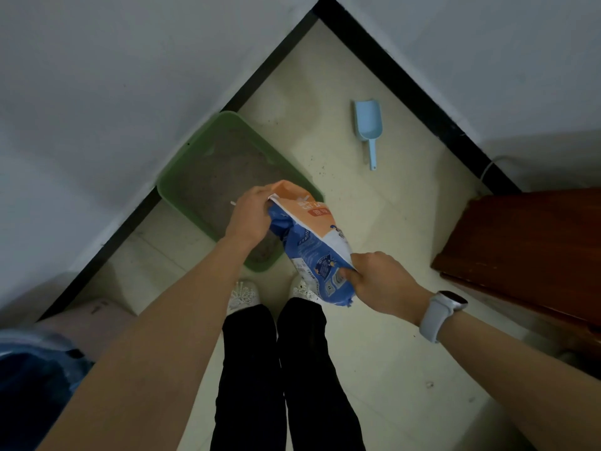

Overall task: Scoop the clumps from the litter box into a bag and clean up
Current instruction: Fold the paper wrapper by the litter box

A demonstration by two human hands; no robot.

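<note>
Right now you stand over the green plastic litter box point(182, 177), which sits on the pale tiled floor point(374, 203) against the black skirting of the white wall, its long side running along that wall. Grey litter point(224, 177) covers its bottom. Between your two hands you hold a blue, orange and white printed plastic bag point(312, 242), tilted so that its orange top end hangs over the near right corner of the box and its blue bottom end is nearer your feet. Your left hand point(248, 216) is closed around the top edge of the bag, fingers curled over the opening. Your right hand point(379, 278) pinches the lower end, thumb pressed on the printed face; a white-strapped watch point(439, 315) is on that wrist. Whether anything is pouring from the bag cannot be made out. A light blue plastic scoop point(369, 126) lies on the floor well apart from the box, to its right near the other skirting, handle pointing towards you. A dark brown wooden cabinet point(527, 252) stands at the right. Your white shoes point(244, 292) are just short of the box's near corner
</note>
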